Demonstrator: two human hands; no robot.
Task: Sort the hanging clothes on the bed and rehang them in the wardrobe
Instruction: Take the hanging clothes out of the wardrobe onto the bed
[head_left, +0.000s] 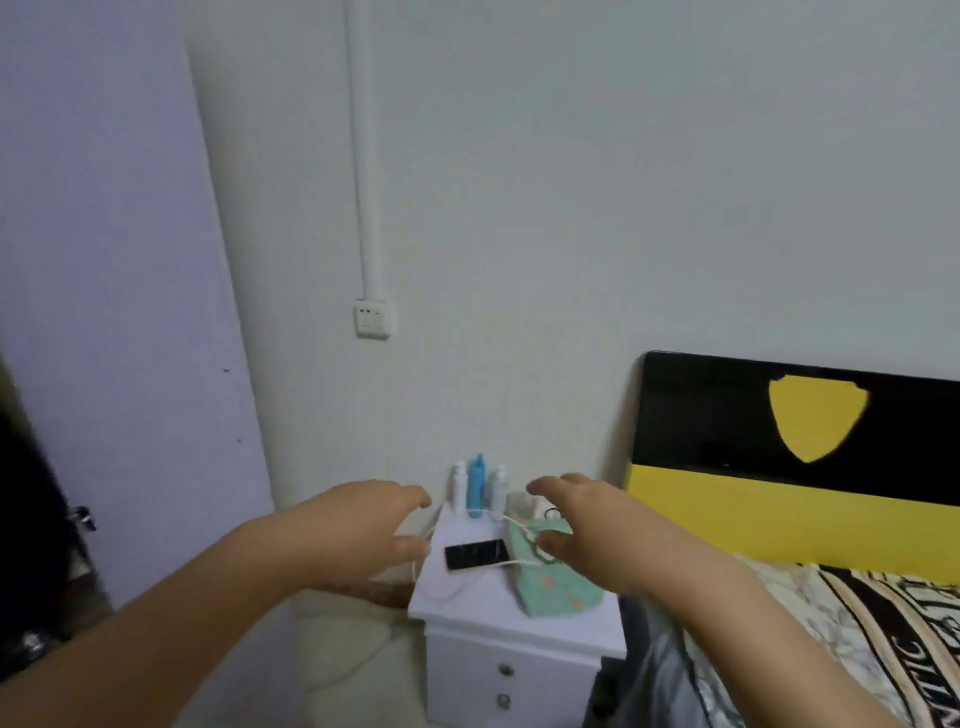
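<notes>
I see a headboard (727, 431) that is black above and yellow below, with one yellow shape on the black part. The bedcover (883, 623) has black and cream stripes with letters. The nightstand (519, 639) is white. On it lie a black phone (475, 554), a mint-green cloth (556, 587) with orange spots, and a blue bottle (476, 488).

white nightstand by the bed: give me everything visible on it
The white nightstand stands between a cream cushion and the bed, against the wall. It looks like painted wood, upright, with two front drawers, each with a small round metal knob. On top lie a black phone with a white cable across it, a mint patterned cloth and three bottles at the back. Both hands hover above without visibly touching it.
</notes>
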